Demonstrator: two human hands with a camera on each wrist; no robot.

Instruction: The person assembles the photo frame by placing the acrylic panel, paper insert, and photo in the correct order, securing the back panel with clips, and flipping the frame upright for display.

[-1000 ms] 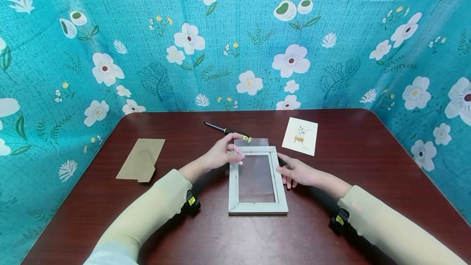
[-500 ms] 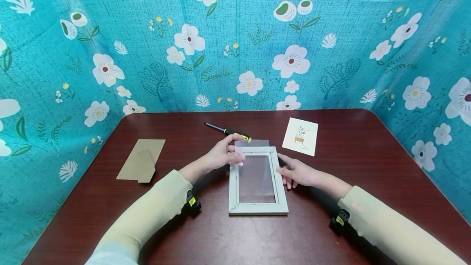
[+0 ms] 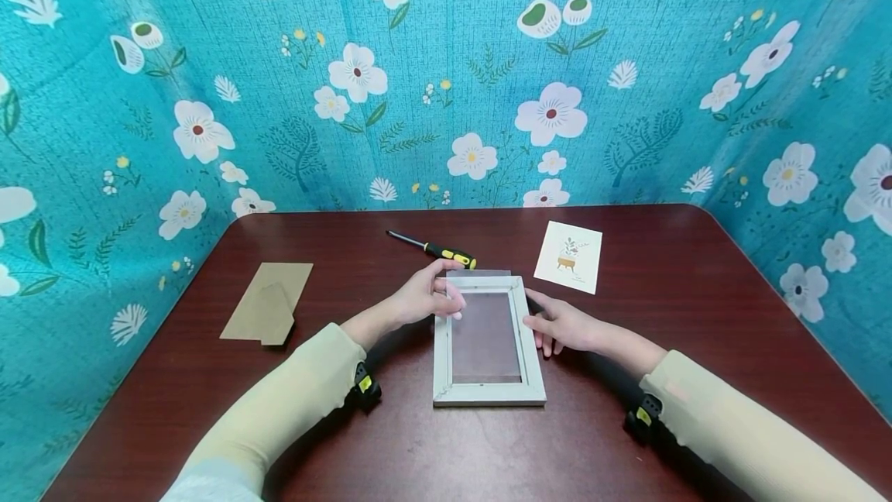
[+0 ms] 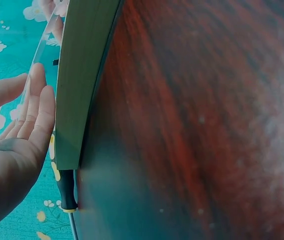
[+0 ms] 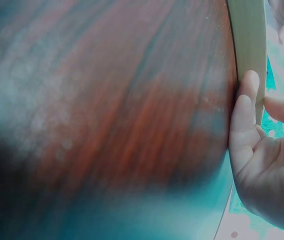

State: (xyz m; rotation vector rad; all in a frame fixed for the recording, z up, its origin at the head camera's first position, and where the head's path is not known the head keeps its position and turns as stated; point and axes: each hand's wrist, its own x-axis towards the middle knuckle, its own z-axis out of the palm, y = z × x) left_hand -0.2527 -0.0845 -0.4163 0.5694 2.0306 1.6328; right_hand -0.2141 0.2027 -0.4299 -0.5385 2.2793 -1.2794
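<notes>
Left hand [image 3: 423, 294] pinches the clear, thin rectangular sheet [image 3: 485, 337] tilted over the white rectangular frame [image 3: 489, 393]; right hand [image 3: 566, 325] grips the frame's right side. Align edges before lowering.

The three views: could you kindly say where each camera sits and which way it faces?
Head: on the head, facing forward and down at the frame; left hand, right hand and sleeves show.
Left wrist: worn there, facing the frame's left edge and tabletop; both hands show.
Right wrist: worn there, facing the right edge and tabletop; both hands show.
Shared: head and left wrist both show the screwdriver.
</notes>
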